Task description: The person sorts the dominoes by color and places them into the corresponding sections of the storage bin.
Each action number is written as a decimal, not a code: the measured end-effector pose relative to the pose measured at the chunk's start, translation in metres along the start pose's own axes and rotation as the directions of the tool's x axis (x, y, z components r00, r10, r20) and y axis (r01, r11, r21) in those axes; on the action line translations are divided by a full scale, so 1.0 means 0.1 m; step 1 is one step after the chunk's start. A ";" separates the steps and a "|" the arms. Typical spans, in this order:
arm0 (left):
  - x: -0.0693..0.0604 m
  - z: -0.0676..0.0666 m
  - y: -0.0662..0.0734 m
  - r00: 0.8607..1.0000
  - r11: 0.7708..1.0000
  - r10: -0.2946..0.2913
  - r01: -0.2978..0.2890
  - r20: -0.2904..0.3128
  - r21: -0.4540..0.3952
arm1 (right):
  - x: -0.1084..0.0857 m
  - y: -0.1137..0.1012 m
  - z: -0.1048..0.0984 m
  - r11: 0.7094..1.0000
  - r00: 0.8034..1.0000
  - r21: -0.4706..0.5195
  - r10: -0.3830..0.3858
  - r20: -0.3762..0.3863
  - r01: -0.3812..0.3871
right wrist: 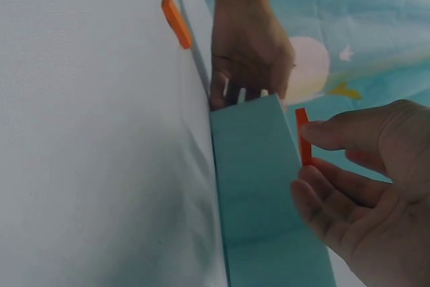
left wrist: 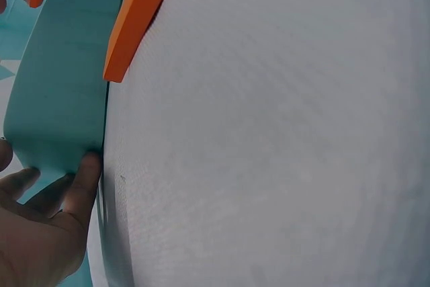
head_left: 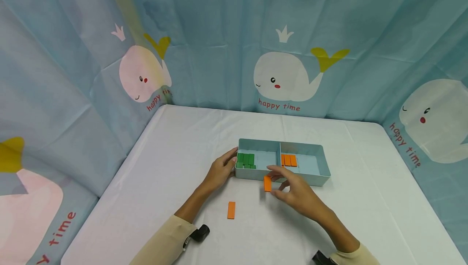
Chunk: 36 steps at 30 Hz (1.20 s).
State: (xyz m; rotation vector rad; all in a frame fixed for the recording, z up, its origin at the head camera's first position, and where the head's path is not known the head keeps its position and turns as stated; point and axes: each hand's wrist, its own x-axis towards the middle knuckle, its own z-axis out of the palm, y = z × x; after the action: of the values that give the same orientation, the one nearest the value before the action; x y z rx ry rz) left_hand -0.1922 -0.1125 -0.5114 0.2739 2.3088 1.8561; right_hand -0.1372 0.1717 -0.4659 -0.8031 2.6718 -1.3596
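My right hand (head_left: 297, 194) pinches an orange domino block (head_left: 267, 184) between thumb and fingers, holding it upright just in front of the near wall of a two-compartment blue-green box (head_left: 283, 175). My left hand (head_left: 220, 171) touches the box's left end; in the left wrist view its fingertips (left wrist: 91, 162) rest against the outer end wall. Green blocks (head_left: 245, 159) stand in the left compartment, at its left end. In the right compartment, several orange blocks (head_left: 289, 160) stand beside the divider. Another orange block (head_left: 231, 210) lies on the table, nearer me than the box.
A white cloth (head_left: 190, 147) covers the table. Blue curtains (head_left: 215, 74) with printed whales rise behind the table and along its sides. The box's divider (head_left: 280, 153) separates its two compartments.
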 end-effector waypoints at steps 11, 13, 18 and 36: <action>-0.01 0.00 0.00 1.000 1.000 0.000 0.000 0.000 -0.015 | -0.01 0.04 -0.21 0.999 0.997 0.009 -0.037 -0.071 0.038; 0.00 0.00 0.00 1.000 1.000 -0.002 0.002 0.000 -0.014 | -0.01 0.05 -0.24 0.999 0.996 0.017 -0.038 -0.075 0.039; 0.00 0.00 0.00 1.000 1.000 0.009 -0.009 0.004 -0.016 | 0.00 0.10 -0.31 0.999 0.995 0.019 -0.047 -0.088 0.049; 0.00 0.01 0.00 1.000 1.000 0.009 -0.009 0.002 -0.011 | 0.06 0.27 -0.54 0.998 0.993 -0.057 0.026 -0.119 -0.033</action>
State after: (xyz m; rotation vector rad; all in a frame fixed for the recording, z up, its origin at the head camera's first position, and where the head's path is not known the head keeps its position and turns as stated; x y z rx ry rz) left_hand -0.1920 -0.1117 -0.5111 0.2851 2.2989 1.8707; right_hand -0.1683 0.2219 -0.4523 -0.7058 2.8136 -1.3696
